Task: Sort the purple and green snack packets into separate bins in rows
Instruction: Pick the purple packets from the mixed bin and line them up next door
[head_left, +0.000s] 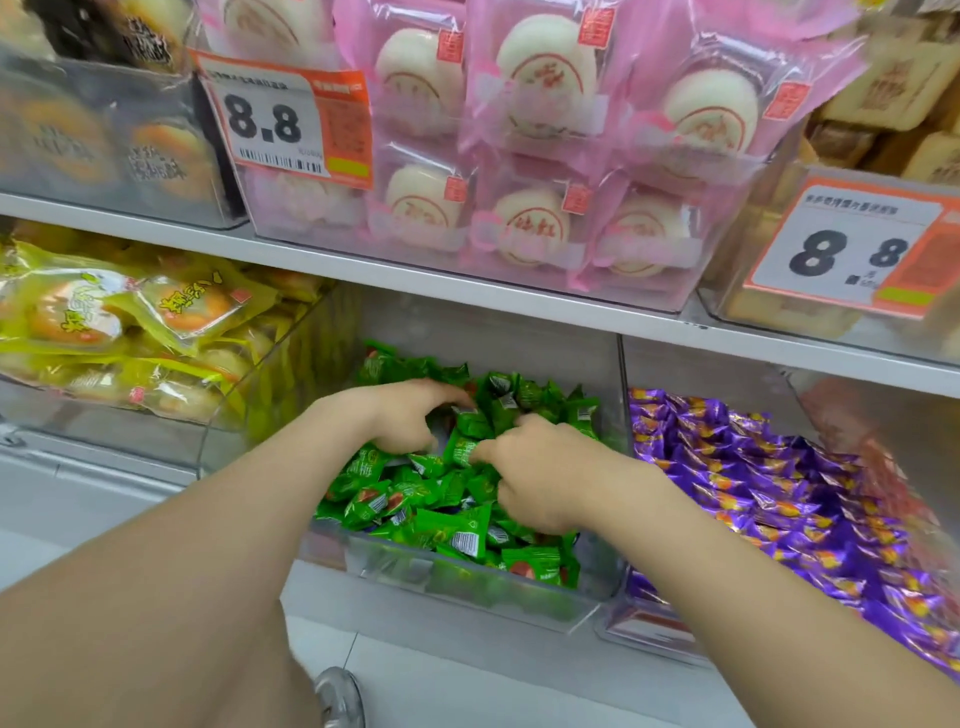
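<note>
Green packets (415, 499) lie jumbled in the middle bin (545, 608); purple packets (753, 467) fill the right bin (649, 626), roughly rowed; colours look separated, green rows not yet made; left hand (400, 415) and right hand (545, 473) each have their grip pinching green packets mid-bin.

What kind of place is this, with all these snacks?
Most likely a shop's snack aisle. Price tags reading 8.8 hang on the shelves, and clear bins hold heaps of green packets and purple packets, with bagged buns above.

pink bun packs (545, 135) above, yellow pastry packs (119, 317) left, 8.8 price tags (270, 122).
</note>
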